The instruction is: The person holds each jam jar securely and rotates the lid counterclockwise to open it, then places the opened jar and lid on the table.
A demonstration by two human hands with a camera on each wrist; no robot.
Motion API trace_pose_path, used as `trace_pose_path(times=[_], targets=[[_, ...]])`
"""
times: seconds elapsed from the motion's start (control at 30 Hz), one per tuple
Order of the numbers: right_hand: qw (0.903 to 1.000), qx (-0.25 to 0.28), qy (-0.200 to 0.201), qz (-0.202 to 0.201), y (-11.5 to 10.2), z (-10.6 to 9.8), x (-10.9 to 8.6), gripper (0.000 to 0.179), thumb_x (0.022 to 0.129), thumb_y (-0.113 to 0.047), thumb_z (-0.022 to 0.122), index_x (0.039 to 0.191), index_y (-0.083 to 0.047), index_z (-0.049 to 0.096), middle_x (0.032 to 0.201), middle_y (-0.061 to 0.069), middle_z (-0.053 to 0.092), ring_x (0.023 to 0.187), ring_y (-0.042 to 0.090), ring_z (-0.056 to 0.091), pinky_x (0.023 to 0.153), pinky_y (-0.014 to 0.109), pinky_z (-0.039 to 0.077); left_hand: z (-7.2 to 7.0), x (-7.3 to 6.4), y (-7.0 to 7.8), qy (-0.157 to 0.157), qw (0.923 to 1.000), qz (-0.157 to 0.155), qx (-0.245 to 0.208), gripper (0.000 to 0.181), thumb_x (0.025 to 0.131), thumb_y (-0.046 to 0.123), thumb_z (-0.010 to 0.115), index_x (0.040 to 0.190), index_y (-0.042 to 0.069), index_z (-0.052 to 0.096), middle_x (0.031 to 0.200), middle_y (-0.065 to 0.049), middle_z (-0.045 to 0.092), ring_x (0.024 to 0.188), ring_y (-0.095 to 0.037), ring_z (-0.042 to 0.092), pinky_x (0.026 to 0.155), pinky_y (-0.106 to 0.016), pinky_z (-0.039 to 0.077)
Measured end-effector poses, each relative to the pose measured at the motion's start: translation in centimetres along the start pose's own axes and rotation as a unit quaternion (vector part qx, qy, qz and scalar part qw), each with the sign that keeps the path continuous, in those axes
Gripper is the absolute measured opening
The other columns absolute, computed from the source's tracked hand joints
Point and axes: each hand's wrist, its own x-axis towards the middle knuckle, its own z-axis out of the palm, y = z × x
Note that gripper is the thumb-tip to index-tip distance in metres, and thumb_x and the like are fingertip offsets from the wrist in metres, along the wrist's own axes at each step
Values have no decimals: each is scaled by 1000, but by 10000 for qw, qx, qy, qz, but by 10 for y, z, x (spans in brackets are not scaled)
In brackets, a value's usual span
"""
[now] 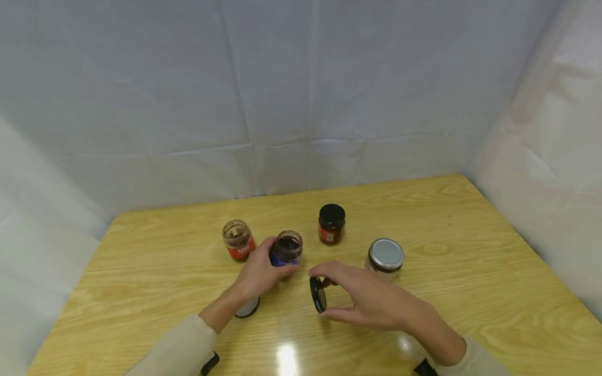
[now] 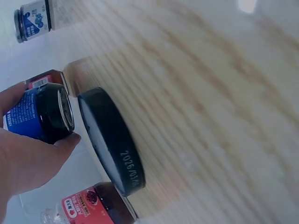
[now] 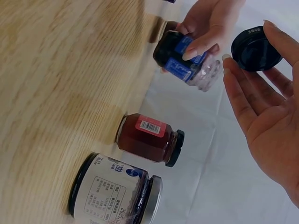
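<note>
My left hand grips an uncapped jar with a blue label and dark contents, thumb in front and fingers behind. The bottom of this jar shows in the left wrist view. To its right, my right hand pinches a black jar lid by its rim, thumb below and fingers above. The lid stands on edge, apart from the jar; its dark inside faces the right wrist camera. Beneath my left wrist lies a second lid with a black rim, partly hidden in the head view.
An uncapped jar with a red label stands just left of the left hand. Farther back is a red-labelled jar with a black lid. A white-labelled jar with a silver lid stands behind the right hand. White sheeting surrounds the wooden table.
</note>
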Motion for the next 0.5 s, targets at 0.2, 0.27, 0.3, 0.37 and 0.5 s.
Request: trace_pose_path(times=[0.2,0.27,0.3,0.37,0.5], targets=[[9999,-90,-49,31,0,0,0,59,88,-45,66,137,-17,47,130,-9,52,110,4,54,92,29,46,1,3,-6,-67,9998,-116,112,69,82,25,77,136,-2,44,119,-14,59,105,-27,58,88,-45,47],[9999,-86,-51,39,0,0,0,60,88,-44,67,137,-16,47,130,-9,52,110,5,54,91,29,47,1,5,-6,-70,9999,-125,90,69,82,24,77,137,-1,44,119,-15,59,106,-27,58,89,-45,46],[9999,-87,-45,34,0,0,0,60,88,-43,67,137,-15,47,130,-9,53,110,5,54,91,29,47,1,6,-7,-73,9999,-123,75,69,82,24,77,137,-1,44,119,-14,59,106,-27,57,90,-45,46],[9999,-100,-36,19,1,1,-1,60,88,-43,66,137,-14,47,129,-8,53,110,6,54,91,30,47,1,8,-7,-80,9999,-105,71,69,82,24,77,137,-1,44,120,-14,59,107,-27,57,90,-45,46],[9999,-123,-6,-27,3,2,-1,60,88,-43,67,137,-13,47,129,-8,53,110,7,55,90,30,47,0,11,-6,-149,9997,-85,168,71,82,25,77,139,0,42,121,-14,59,108,-26,57,91,-45,45]])
